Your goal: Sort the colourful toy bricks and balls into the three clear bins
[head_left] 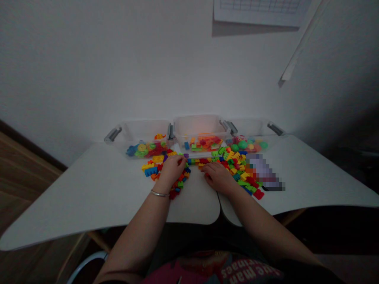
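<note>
Left hand: palm down, fingers bent, tips on the left end of the row of blocks; I cannot tell if it grips the row or just rests on it
Right hand: palm down and a bit flatter, fingers pointing at the red end of the row; I cannot tell if it grips either
Arms: both bare, coming in over the near edge of the table and leaning in toward each other
Row of blocks: small hard plastic bricks stuck end to end in a thin line, purple, blue, green, yellow and red; it lies between the two hands, in the middle of the table, just in front of the middle box
Loose blocks: a bumpy heap of shiny little bricks in many bright colours, spread under and beside both hands
Boxes: three see-through plastic tubs with grey handles, side by side along the far edge, each with toys at the bottom
Table: smooth, white, round corners on the near edge
Bracelet: thin, silvery, on the left wrist
</note>
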Demonstrator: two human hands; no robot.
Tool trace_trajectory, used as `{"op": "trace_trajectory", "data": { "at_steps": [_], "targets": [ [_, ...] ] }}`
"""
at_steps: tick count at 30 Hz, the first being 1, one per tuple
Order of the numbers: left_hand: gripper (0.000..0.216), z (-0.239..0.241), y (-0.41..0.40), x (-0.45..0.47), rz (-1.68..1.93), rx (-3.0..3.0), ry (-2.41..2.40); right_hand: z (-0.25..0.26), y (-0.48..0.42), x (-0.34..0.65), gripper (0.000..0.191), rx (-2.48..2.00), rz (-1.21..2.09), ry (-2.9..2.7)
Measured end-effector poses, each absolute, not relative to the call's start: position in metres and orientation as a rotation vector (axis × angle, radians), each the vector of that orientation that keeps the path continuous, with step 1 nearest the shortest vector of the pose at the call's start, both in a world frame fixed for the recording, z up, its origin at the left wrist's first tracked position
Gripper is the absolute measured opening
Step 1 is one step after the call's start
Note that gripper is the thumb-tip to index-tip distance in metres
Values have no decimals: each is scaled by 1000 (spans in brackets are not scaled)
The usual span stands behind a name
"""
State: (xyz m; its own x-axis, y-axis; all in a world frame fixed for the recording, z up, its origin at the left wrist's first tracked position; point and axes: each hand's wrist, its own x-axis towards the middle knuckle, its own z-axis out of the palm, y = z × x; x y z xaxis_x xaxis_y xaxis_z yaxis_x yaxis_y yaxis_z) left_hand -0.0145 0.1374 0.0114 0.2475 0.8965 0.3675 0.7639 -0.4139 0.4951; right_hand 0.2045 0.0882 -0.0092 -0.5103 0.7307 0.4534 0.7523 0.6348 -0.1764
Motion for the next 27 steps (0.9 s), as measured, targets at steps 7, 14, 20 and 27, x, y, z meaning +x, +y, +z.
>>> {"op": "trace_trajectory", "data": {
  "at_steps": [7,14,20,27],
  "targets": [
    [27,11,138,-15,911,2312,1553,-10,93,197,25,-1182,-122,-2422],
    [28,9,138,-15,921,2317,1542,-10,95,190,23,-1252,-178,-2469],
    [29,10,138,-15,918,2324,1567,-9,95,185,25,-1230,-46,-2389],
    [18,20,129,-12,1037,2453,1320,9,99,176,18,-1110,103,-1785]
  ]
}}
